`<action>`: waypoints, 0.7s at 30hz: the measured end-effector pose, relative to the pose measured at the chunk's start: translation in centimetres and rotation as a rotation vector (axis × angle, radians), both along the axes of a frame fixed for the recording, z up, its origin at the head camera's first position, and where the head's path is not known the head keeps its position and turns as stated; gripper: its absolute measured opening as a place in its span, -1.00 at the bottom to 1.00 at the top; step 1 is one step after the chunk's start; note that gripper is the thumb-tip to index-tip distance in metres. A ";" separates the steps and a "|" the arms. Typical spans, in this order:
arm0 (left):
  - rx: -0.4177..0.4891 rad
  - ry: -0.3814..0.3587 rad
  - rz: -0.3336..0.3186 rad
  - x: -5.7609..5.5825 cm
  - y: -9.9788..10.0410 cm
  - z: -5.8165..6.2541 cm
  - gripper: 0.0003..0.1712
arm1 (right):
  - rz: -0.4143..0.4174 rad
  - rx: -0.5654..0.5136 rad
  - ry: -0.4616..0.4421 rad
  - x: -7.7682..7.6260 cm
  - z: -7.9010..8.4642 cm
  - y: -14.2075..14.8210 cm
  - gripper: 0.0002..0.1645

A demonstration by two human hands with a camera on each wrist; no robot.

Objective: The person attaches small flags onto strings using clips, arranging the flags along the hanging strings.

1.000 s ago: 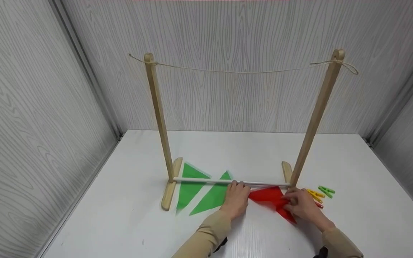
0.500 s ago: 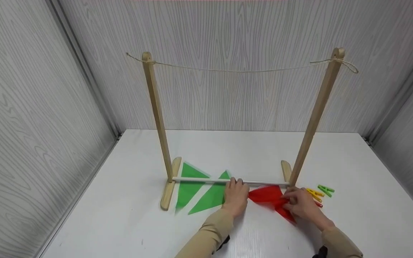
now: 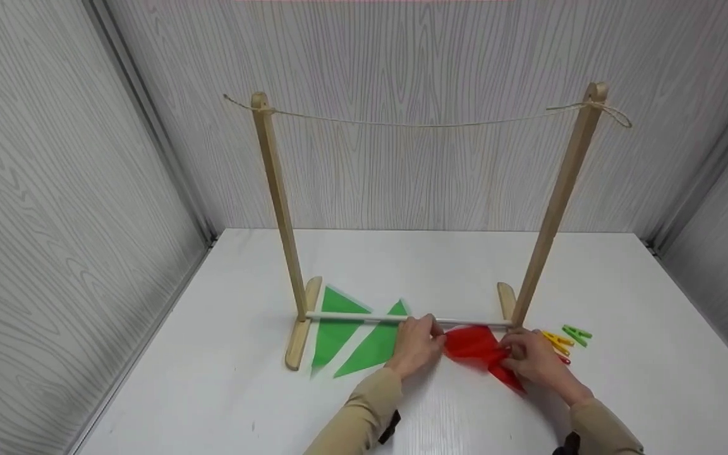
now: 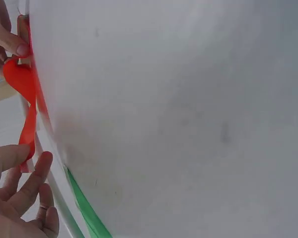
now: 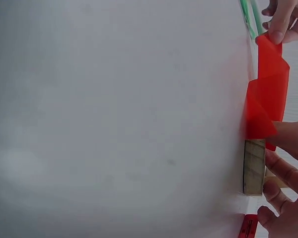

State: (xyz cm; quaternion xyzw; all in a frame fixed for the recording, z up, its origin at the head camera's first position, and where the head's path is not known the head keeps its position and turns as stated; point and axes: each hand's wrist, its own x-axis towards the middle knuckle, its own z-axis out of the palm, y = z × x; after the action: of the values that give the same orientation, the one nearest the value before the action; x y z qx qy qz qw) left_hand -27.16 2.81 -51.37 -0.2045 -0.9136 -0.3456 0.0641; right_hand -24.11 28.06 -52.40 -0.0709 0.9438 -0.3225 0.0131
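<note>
A red triangular cloth flag (image 3: 468,344) is stretched, partly folded, between both hands in the head view. The left hand (image 3: 416,346) pinches its left corner between thumb and forefinger, seen up close in the left wrist view, where the flag (image 4: 21,82) is twisted. The right hand (image 3: 534,360) pinches its right side beside the foot of the right post; in the right wrist view its other fingers lie near the wooden foot (image 5: 254,167). Two green triangular flags (image 3: 337,338) lie flat to the left, under the white rod (image 3: 478,323).
Two wooden posts, left (image 3: 280,208) and right (image 3: 557,212), stand on feet joined by the rod. A slack string (image 3: 424,126) is tied between their tops. Right of the right hand lie yellow clothespins (image 3: 557,339), a green clothespin (image 3: 576,335) and a red clothespin (image 3: 565,360).
The left hand's fingertips have shifted from over the rod to the right, and they now pinch the red flag's left corner. The right hand has stayed almost still on the flag.
</note>
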 end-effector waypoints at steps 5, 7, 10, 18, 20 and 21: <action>0.208 -0.214 -0.017 -0.2 -0.4 0.6 -0.94 | -0.005 -0.017 -0.033 0.0 0.3 0.0 -0.73; 0.274 -0.246 -0.022 -0.2 -0.5 0.7 -0.94 | -0.008 -0.039 -0.053 0.0 0.4 0.0 -0.74; 0.340 -0.260 -0.025 -0.3 -0.5 0.8 -0.94 | -0.008 -0.077 -0.064 0.0 0.4 0.1 -0.75; 0.425 -0.220 -0.074 -0.3 -0.8 1.0 -0.92 | -0.070 -0.192 -0.064 0.2 0.9 0.1 -0.66; 0.435 -0.203 -0.091 -0.4 -0.8 1.0 -0.90 | -0.072 -0.216 -0.067 0.2 1.1 0.0 -0.59; 0.439 -0.194 -0.100 -0.4 -0.8 1.0 -0.90 | -0.071 -0.230 -0.069 0.2 1.2 0.0 -0.56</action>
State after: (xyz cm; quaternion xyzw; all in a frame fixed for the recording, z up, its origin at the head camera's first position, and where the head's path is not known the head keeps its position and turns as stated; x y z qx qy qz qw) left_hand -27.56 2.04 -50.36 -0.1966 -0.8073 -0.5564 0.0014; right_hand -23.93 28.05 -51.20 -0.0272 0.9016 -0.4310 0.0260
